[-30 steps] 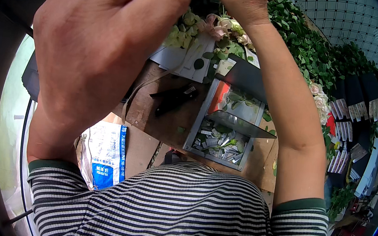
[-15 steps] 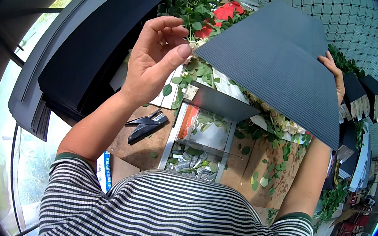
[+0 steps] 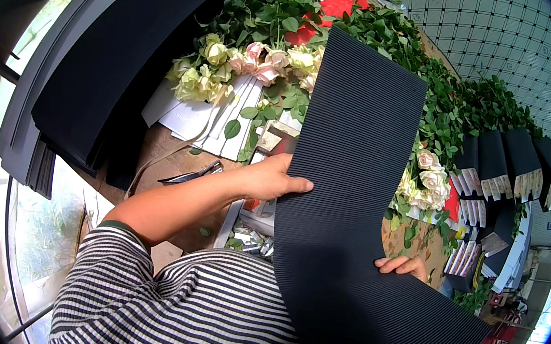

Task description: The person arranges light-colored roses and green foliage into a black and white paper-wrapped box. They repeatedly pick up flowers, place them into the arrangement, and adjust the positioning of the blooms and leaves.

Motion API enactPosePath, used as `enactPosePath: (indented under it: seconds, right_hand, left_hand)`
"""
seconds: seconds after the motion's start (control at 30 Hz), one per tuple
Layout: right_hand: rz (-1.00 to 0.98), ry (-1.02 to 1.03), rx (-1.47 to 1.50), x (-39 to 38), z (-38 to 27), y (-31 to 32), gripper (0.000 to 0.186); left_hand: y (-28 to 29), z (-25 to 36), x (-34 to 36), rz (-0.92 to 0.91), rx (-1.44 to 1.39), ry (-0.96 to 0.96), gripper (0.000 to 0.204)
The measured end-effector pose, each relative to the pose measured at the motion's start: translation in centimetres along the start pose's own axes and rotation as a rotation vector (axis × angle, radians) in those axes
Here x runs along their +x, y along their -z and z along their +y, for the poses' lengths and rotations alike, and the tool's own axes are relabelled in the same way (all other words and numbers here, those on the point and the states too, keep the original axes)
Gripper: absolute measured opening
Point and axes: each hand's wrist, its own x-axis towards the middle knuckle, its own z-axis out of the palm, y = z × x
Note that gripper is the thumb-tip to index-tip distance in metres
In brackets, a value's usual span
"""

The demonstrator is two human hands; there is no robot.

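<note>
My left hand (image 3: 273, 176) grips the left edge of a black corrugated sheet (image 3: 352, 133), thumb on its face. My right hand (image 3: 403, 265) holds the sheet at its right edge lower down, fingers curled over it, palm hidden behind. The sheet bends between its raised upper part and its lower part, which lies over my front at the lower right. Behind the sheet, a metal box with small metal pieces (image 3: 253, 238) is mostly hidden. Left of it, a black stapler (image 3: 189, 174) lies on the wooden table (image 3: 172, 149), near white paper sheets (image 3: 226, 125).
Stacked black and grey sheets (image 3: 119, 43) stand at upper left. Pale pink and cream roses (image 3: 261, 67), red material (image 3: 337, 4) and dense green foliage (image 3: 375, 29) cover the back of the table. Several dark folded boxes (image 3: 517, 160) stand at the right, along the table's side.
The sheet has come down and toward me, turned more upright and bent. My left hand, raised open half a second ago, has taken hold of it; my right hand has moved lower.
</note>
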Motion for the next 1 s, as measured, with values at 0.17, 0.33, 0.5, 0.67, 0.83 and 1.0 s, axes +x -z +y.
enactPosePath:
  seconds: [0.17,0.33,0.5,0.67,0.83,1.0]
  right_hand:
    - [-0.061,-0.136,-0.246,4.1,3.5,-0.8,0.009]
    - [0.097,-0.392,-0.398,3.3,7.6,-0.9,0.022]
    - [-0.259,-0.547,-1.179,2.0,11.3,6.3,0.035]
    - [-0.32,-0.608,-0.738,4.3,8.6,0.4,0.033]
    - [-0.287,-0.364,-0.88,8.9,5.0,-1.4,0.045]
    - [-0.157,-0.275,-1.013,5.9,3.2,0.4,0.036]
  left_hand:
    - [3.1,-8.9,-1.9,0.071,0.711,0.059,0.033]
    - [3.1,-4.6,-6.4,0.315,0.973,0.094,0.059]
    - [10.6,3.4,-21.1,0.703,0.519,-0.343,0.033]
    - [30.2,6.6,-33.4,1.815,1.422,-0.143,0.052]
    - [42.1,-5.3,-36.4,1.655,1.433,0.263,0.072]
    - [31.2,-5.6,-18.1,1.326,1.245,-0.023,0.078]
